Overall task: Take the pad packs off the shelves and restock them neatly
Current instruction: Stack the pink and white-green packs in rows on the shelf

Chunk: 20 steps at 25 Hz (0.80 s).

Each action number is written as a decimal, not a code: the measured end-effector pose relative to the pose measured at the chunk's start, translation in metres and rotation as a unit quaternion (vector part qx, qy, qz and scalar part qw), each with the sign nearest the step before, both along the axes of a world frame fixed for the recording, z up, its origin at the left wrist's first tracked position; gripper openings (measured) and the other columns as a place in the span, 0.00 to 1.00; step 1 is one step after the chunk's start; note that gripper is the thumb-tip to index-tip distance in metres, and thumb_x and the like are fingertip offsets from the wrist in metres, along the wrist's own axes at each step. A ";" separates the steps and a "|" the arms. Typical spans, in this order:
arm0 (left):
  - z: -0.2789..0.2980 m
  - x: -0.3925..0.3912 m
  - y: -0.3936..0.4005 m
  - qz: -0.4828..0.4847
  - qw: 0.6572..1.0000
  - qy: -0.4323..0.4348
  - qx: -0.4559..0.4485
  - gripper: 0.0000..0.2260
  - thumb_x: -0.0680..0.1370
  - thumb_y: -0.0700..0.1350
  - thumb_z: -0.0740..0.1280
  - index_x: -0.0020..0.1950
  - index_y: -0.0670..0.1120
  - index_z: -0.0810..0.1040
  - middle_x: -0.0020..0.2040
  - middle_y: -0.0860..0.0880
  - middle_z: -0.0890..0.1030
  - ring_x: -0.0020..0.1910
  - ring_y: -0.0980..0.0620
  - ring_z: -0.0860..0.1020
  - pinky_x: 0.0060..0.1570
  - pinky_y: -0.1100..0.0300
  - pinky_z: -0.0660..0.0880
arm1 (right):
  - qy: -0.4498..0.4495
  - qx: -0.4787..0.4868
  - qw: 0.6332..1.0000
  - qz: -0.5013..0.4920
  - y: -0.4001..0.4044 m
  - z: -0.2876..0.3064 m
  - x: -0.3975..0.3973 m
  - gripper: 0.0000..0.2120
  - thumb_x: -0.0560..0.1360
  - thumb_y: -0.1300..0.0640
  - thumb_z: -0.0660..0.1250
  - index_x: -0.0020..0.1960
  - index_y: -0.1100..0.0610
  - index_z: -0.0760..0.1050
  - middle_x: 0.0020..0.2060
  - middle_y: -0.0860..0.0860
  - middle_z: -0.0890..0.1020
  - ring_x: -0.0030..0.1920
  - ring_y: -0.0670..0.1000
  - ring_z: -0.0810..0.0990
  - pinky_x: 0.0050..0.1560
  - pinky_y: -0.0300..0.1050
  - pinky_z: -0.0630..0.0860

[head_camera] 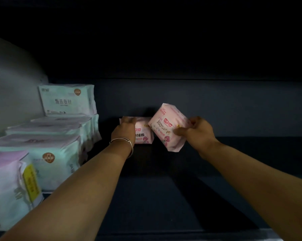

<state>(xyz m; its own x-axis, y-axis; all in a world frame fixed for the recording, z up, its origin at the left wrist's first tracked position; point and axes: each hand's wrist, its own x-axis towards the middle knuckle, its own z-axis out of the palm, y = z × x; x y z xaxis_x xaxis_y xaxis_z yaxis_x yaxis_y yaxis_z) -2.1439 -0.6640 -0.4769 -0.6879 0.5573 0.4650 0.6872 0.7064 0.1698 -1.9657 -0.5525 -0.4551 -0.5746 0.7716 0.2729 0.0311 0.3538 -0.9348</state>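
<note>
Two pink pad packs are deep inside a dark shelf (pixel 164 197). One pink pack (pixel 144 133) stands on the shelf floor near the back wall, and my left hand (pixel 124 130) grips its top left corner, fingers curled over the top edge. A second pink pack (pixel 167 126) is tilted and lifted just to the right of the first; my right hand (pixel 197 131) holds it by its right side, thumb on the front. The two packs almost touch. A thin bracelet circles my left wrist.
Stacks of pale mint and white pad packs (pixel 51 136) fill the left side of the shelf, with one upright pack (pixel 66 100) at the back. A lilac pack with a yellow label (pixel 12 188) sits nearest at the left. The shelf's back wall is dark.
</note>
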 end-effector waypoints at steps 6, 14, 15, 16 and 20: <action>-0.001 -0.004 0.001 -0.019 0.999 -0.042 -0.009 0.28 0.78 0.37 0.58 0.76 0.50 0.55 0.75 0.44 0.54 0.67 0.39 0.68 0.66 0.51 0.68 | 0.003 -0.019 1.000 -0.001 -0.001 -0.004 0.001 0.21 0.68 0.62 0.75 0.57 0.59 0.70 0.52 0.51 0.76 0.50 0.50 0.76 0.47 0.42 0.74; 0.018 0.030 -0.031 -0.078 0.967 -0.124 0.208 0.17 0.79 0.37 0.58 0.68 0.43 0.70 0.66 0.42 0.72 0.63 0.42 0.73 0.62 0.55 0.69 | 0.030 -0.069 0.996 0.056 -0.028 0.012 0.011 0.21 0.69 0.63 0.74 0.58 0.59 0.71 0.52 0.52 0.77 0.50 0.50 0.77 0.41 0.37 0.74; 0.021 0.036 -0.037 -0.089 0.959 -0.153 0.223 0.16 0.79 0.37 0.58 0.67 0.42 0.71 0.63 0.42 0.75 0.61 0.43 0.74 0.61 0.55 0.71 | 0.011 -0.046 0.996 0.071 -0.032 0.014 0.012 0.21 0.69 0.63 0.74 0.59 0.59 0.71 0.53 0.51 0.77 0.50 0.50 0.77 0.41 0.37 0.74; 0.022 0.041 -0.045 -0.097 0.953 -0.180 0.225 0.17 0.78 0.37 0.59 0.67 0.42 0.71 0.62 0.43 0.77 0.61 0.43 0.75 0.60 0.54 0.72 | -0.007 -0.025 0.996 0.085 -0.037 0.016 0.012 0.22 0.69 0.63 0.73 0.61 0.59 0.72 0.54 0.51 0.77 0.51 0.50 0.77 0.41 0.37 0.74; 0.010 0.047 -0.071 -0.029 0.965 -0.203 0.161 0.19 0.76 0.39 0.66 0.66 0.41 0.68 0.60 0.42 0.77 0.59 0.44 0.76 0.57 0.56 0.72 | -0.060 0.062 0.988 0.125 -0.053 0.007 -0.002 0.24 0.71 0.65 0.71 0.65 0.58 0.72 0.57 0.52 0.77 0.58 0.53 0.78 0.56 0.44 0.76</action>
